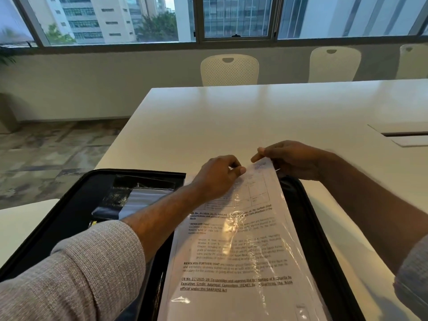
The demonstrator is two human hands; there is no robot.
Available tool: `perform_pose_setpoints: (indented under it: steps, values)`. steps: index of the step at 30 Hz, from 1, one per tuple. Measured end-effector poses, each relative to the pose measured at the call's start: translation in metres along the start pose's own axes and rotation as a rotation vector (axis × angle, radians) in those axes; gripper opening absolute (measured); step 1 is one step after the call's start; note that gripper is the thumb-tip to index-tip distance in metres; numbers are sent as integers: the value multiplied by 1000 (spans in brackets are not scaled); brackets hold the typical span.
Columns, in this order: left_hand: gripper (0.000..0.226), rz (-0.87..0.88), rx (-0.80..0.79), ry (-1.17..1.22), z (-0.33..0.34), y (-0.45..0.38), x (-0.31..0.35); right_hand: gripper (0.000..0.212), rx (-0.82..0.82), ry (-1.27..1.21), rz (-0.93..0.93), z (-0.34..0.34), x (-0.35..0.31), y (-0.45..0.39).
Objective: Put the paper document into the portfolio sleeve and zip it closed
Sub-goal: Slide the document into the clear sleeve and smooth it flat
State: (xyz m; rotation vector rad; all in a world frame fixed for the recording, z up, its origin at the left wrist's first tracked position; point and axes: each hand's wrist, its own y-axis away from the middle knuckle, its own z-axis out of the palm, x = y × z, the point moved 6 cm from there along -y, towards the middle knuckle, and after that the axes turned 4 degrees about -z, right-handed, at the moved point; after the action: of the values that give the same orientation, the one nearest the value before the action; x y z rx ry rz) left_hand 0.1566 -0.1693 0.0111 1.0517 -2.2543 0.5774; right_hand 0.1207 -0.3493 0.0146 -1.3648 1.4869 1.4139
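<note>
A black zip portfolio [69, 216] lies open on the white table [231, 117], near its front edge. Over its right half lies a printed paper document [231, 262] under a clear, wrinkled plastic sleeve [273, 228]. My left hand [215, 179] pinches the sleeve's far edge on the left side with thumb and forefinger. At the far right corner of that edge my right hand [291, 158] pinches the top of the sheet or sleeve; I cannot tell which. The portfolio's left half shows dark pockets and a grey insert [141, 200].
White perforated chairs [229, 69] stand along the table's far side under a row of windows. A cable hatch [403, 134] is set into the tabletop at the right. Carpeted floor lies beyond the table's left edge.
</note>
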Motion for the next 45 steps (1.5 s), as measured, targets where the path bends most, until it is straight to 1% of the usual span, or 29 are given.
perform_pose_setpoints:
  steps: [3,6,8,10,12,14,16,18,24,26,28,31,33,37,39,42,45]
  values:
    - [16,1,-44,16,4,1,0,53,21,161,-7,5,0,6]
    - [12,44,-14,19,5,-1,7,49,52,263,-46,11,-6,10]
    - [10,60,0,26,5,-2,9,39,49,307,-64,15,-9,12]
    - [10,71,-1,32,4,-2,8,24,50,395,-76,18,-10,14]
    - [15,55,-61,59,3,-2,4,12,100,465,-86,18,-10,15]
    - [30,11,-183,38,-2,0,-4,8,152,490,-96,17,-10,16]
    - [44,-24,-290,-88,-13,2,-16,9,173,469,-104,16,-10,18]
    - [48,-44,-333,-172,-30,5,-30,10,186,422,-110,14,-8,20]
    - [24,-116,-263,-230,-64,17,-70,15,189,309,-101,14,0,21]
    - [15,-127,-219,-227,-66,17,-75,22,182,178,-83,14,4,22]
    - [11,-116,-160,-204,-67,15,-77,31,154,33,-59,15,9,23]
    - [10,-83,-74,-164,-68,16,-76,38,146,-58,-34,17,17,24]
    - [9,-90,-48,-122,-66,18,-77,37,154,-50,-43,19,19,24]
    - [6,-102,-78,-103,-63,19,-78,20,255,79,-62,18,19,25]
    - [7,-101,-81,-123,-63,20,-76,18,280,136,-51,18,18,23]
    - [9,-103,-37,-171,-64,19,-74,19,249,227,-21,19,17,21]
    - [9,-88,-17,-185,-60,20,-73,18,225,240,3,18,15,21]
